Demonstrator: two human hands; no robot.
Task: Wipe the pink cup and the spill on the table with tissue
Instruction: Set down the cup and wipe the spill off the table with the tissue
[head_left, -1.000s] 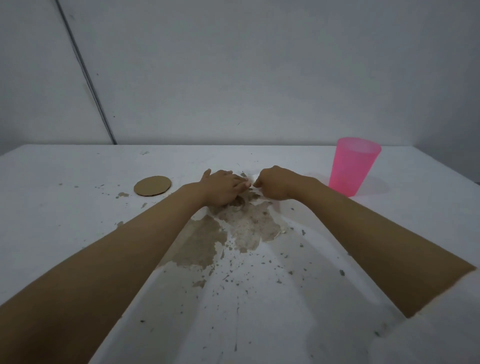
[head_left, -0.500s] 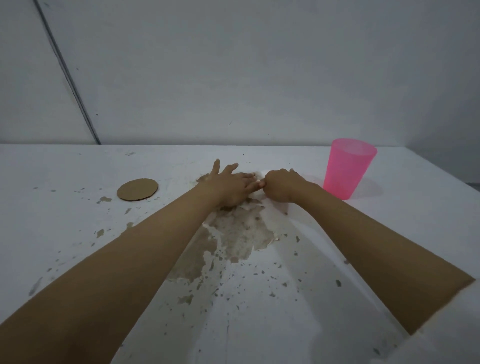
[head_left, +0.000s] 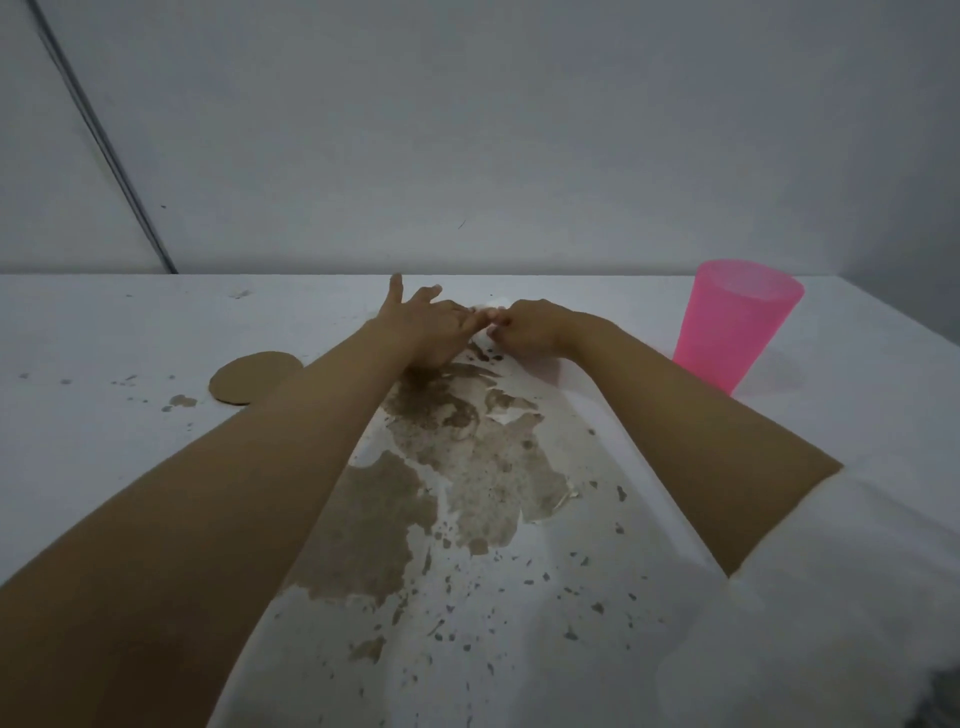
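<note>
- Both hands meet at the far end of the brown spill on the white tabletop, fingertips touching.
- The left hand lies partly spread, two fingers lifted; the right hand is curled into a loose fist. A sliver of white, likely the tissue, shows just beyond them, though whether either hand grips it cannot be told.
- Little appears done: the spill runs wet and broad from the hands toward the camera, specks scattered around it.
- The cup stands upright right of the spill, mouth up, long axis vertical, apparently not yet wiped.
- A cardboard disc lies left of the spill.
</note>
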